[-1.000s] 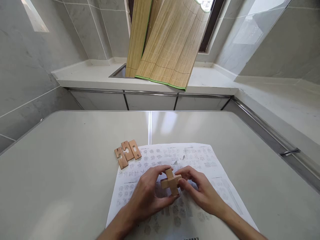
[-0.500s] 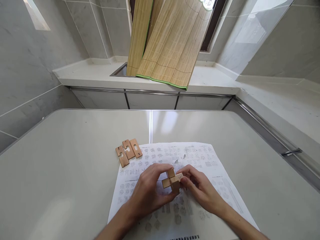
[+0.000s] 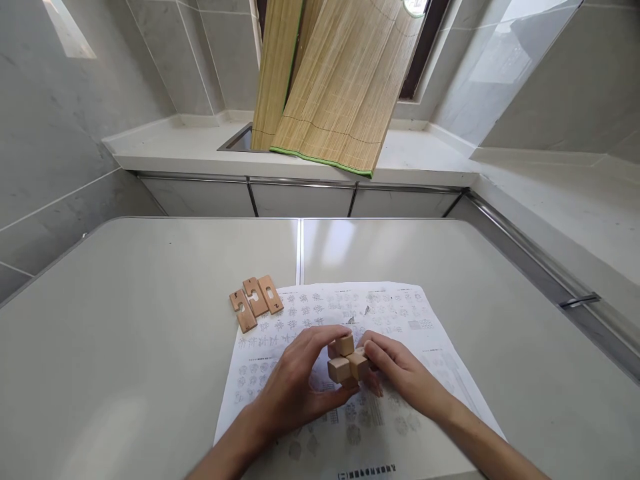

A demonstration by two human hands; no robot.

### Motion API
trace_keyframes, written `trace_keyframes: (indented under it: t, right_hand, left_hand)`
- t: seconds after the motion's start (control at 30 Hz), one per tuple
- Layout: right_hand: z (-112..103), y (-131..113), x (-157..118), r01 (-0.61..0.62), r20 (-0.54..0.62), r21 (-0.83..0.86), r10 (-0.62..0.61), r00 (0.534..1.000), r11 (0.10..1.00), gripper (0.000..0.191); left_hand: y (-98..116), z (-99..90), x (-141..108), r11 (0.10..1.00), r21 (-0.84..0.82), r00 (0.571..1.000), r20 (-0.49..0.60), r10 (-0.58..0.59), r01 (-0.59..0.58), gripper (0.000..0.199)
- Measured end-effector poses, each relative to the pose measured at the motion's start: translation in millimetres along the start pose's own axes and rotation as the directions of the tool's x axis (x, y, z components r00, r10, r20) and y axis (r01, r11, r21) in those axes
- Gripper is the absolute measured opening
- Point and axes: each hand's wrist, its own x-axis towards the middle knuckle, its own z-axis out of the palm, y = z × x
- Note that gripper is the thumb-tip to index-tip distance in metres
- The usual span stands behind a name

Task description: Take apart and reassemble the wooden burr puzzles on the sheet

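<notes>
Interlocked wooden block cluster (image 3: 339,370) is held between both hands, above the printed sheet (image 3: 445,387). Left hand (image 3: 287,383): half-curled, thumb at the cluster's underside, fingertips at its top, gripping. Right hand (image 3: 407,377): thumb and fingers nearly closed, pinching the cluster's right side. Sheet's lower edge carries a bold line of Chinese characters, inverted in view; small captions and diagrams above too fine to read. Three flat slotted wooden pieces (image 3: 259,309) lie at the sheet's upper-left corner; rightmost marked "2", other marks unclear. Table (image 3: 125,347) unmarked by lettering.
</notes>
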Motion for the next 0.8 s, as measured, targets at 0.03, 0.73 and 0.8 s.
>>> trace_keyframes:
  t: [0.03, 0.73, 0.8]
  right_hand:
    - [0, 2, 0, -0.013, 0.02, 0.049, 0.012, 1.0, 0.999, 0.05]
    - [4, 13, 7, -0.132, -0.019, 0.454, 0.158, 0.987, 0.881, 0.053]
    - [-1, 10, 8, -0.097, -0.067, 0.424, 0.138, 0.988, 0.9, 0.056]
  left_hand:
    - [1, 0.0, 0, 1.0, -0.019, 1.0, -0.003, -0.02, 0.02, 0.072]
    - [7, -8.7, 7, 0.998, -0.061, 0.975, -0.222, 0.005, -0.019, 0.067]
    - [1, -12.3, 7, 0.999, 0.021, 0.968, -0.247, -0.036, 0.042, 0.062]
